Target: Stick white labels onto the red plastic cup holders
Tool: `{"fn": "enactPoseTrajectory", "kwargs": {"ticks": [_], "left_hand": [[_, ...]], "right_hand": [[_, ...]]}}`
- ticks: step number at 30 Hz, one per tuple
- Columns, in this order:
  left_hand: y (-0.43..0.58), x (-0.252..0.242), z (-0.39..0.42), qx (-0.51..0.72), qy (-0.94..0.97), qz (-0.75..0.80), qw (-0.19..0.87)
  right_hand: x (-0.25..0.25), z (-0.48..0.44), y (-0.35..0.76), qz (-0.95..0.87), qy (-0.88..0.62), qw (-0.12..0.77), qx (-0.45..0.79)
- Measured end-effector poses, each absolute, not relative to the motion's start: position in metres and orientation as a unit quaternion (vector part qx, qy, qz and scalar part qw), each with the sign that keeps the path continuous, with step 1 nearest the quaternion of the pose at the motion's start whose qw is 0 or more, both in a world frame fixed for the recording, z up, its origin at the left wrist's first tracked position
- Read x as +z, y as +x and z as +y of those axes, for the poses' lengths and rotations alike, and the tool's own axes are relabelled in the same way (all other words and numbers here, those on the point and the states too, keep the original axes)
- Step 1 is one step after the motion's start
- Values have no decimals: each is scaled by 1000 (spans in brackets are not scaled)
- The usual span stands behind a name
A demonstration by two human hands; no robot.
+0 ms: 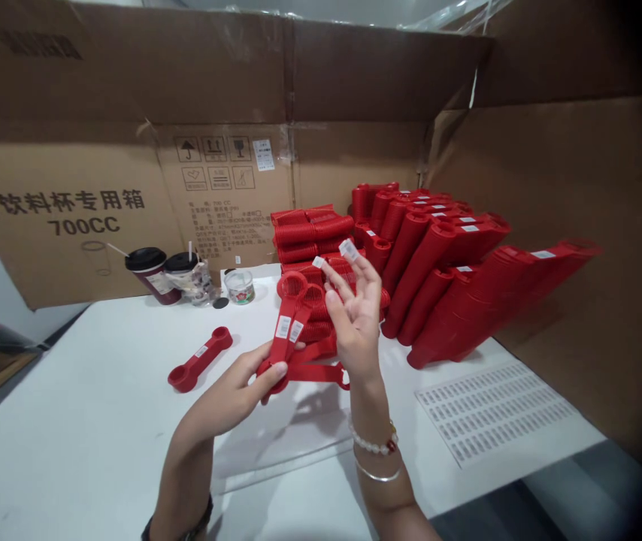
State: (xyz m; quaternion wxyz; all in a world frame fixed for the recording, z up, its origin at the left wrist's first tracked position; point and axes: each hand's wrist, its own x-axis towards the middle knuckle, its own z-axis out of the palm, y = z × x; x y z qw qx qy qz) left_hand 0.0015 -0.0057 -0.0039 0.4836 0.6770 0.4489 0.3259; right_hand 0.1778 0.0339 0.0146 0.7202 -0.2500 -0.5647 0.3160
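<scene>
My left hand (256, 379) is closed around several red double-ended measuring spoons (286, 328), fanned out so that some point up and some to the right. White barcode stickers show on the handles of two of them. My right hand (355, 323) is raised just right of these spoons, fingers apart and palm partly turned towards me. Small white stickers (349, 250) cling to its fingertips. A single labelled red measuring spoon (200, 359) lies on the white table (101, 421), left of my left hand.
Stacks of red spoons (321, 229) stand behind my hands, and more labelled stacks (439, 255) lean at the right. A sticker sheet (493, 409) lies at front right. Two lidded cups (149, 274) and a clear tub (240, 286) stand by the cardboard wall (349, 161).
</scene>
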Motion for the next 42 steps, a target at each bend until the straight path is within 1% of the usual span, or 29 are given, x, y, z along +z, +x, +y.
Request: {"fn": "enactPoseTrajectory", "kwargs": {"ticks": [2, 3, 5, 8, 11, 18, 42], "left_hand": [[2, -7, -2, 389, 635, 458, 485], [2, -8, 0, 425, 610, 460, 485], [2, -9, 4, 484, 561, 458, 492], [1, -10, 7, 524, 514, 455, 504], [2, -10, 8, 537, 504, 455, 501], [5, -13, 7, 552, 500, 457, 486], [8, -9, 2, 572, 487, 460, 472]], "right_hand": [[16, 30, 179, -536, -257, 741, 313], [16, 28, 179, -529, -270, 738, 321], [14, 24, 178, -536, -302, 703, 356], [8, 23, 170, -555, -341, 648, 396], [2, 28, 161, -551, -363, 641, 392], [-1, 33, 152, -534, -383, 668, 350], [-6, 31, 144, -578, -436, 653, 220]]}}
